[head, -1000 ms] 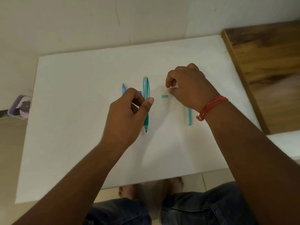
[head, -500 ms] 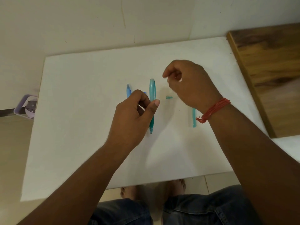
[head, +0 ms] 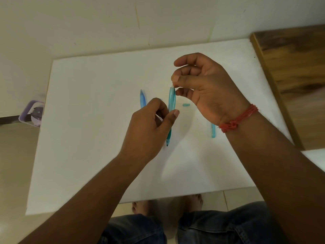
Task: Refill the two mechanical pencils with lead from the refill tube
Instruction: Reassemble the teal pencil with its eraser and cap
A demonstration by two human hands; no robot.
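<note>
My left hand [head: 151, 129] grips a teal mechanical pencil [head: 171, 101] around its middle, upright above the white table [head: 88, 138], tip pointing down. My right hand [head: 204, 87] hovers at the pencil's top end, thumb and forefinger pinched together right at the opening; what they pinch is too small to see. A second, blue pencil [head: 142, 98] lies on the table behind my left hand, mostly hidden. A small teal cap [head: 186, 104] lies to the right of the held pencil. A teal refill tube [head: 213, 130] lies under my right wrist, partly covered.
A wooden surface [head: 295, 71] adjoins the table on the right. A purple container [head: 32, 114] sits off the table's left edge. My knees and bare feet show below the near edge.
My right hand has risen from the table near the cap and turned palm-up, bringing its pinched fingertips to the top of the teal pencil. The left hand keeps holding the pencil.
</note>
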